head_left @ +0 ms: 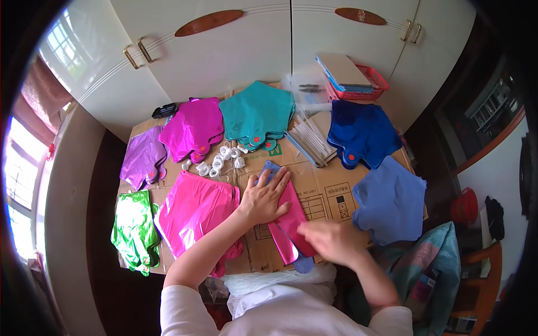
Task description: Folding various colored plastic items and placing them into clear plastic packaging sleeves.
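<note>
My left hand (264, 196) lies flat with its fingers stretched out, pressing on the upper part of a folded strip of flat foil balloons (294, 210). The strip is pink, with blue showing at its top and bottom ends. Over the right edge of its lower half is my right hand (333, 242), smeared by motion, so its fingers are unclear. A stack of pink foil balloons (196, 207) lies left of the strip, partly under my left forearm. Light blue foil balloons (392, 201) lie to the right of my right hand.
Cardboard (330, 185) covers the table. Around its edge lie green (134, 229), lilac (143, 154), magenta (193, 126), teal (258, 112) and dark blue (361, 131) foil balloons. Small white rolls (218, 162), white sticks (314, 137) and a red basket (372, 84) stand farther back.
</note>
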Demonstrator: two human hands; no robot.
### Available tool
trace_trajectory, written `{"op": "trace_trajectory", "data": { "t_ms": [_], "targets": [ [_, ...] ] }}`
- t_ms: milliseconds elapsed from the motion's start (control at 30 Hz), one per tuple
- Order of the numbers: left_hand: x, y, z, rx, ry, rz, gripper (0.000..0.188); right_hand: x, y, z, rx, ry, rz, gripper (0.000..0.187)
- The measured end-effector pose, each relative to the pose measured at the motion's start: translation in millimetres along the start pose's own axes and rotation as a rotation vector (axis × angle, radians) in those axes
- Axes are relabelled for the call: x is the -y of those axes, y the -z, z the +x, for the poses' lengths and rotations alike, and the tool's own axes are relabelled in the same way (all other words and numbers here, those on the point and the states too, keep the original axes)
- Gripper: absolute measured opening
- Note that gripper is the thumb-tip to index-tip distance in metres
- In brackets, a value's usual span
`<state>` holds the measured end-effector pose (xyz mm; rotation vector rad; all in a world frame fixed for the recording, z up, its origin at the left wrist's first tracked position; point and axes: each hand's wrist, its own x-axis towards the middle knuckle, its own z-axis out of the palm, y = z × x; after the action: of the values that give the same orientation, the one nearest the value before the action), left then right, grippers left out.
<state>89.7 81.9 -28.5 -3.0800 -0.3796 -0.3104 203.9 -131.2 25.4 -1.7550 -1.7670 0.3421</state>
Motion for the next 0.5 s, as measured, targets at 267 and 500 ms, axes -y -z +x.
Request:
{"op": "trace_trajectory", "data": {
  "t_ms": [267, 500],
  "targets": [
    [-2, -2, 3, -0.016, 0.002, 0.026, 0.075, -77, -22, 77, -0.141, 0.097, -0.303, 0.022],
    [-2, -2, 0, -0.021, 0.008, -0.008, 0.075, -57, -11, 38, 0.035, 0.051, -0.356, 0.044]
  ]
}}
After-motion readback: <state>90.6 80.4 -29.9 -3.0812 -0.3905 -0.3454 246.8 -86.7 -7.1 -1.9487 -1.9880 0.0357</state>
